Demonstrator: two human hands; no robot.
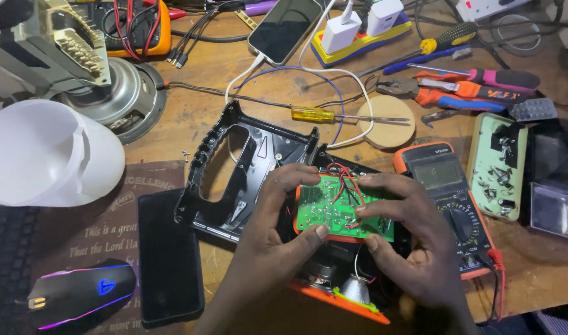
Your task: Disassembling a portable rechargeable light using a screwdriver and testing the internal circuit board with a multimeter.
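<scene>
Both hands, left hand (pixel 277 229) and right hand (pixel 408 236), are gripping the green circuit board (pixel 333 211), seemingly steadying it over the orange housing (pixel 333 296).

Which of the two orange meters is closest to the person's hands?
The orange multimeter beside the right hand, grey screen facing up. The other sits far off at the top, draped in wires.

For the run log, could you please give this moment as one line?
left hand: holds green circuit board | right hand: holds board's right edge | beside: multimeter, black housing
</scene>
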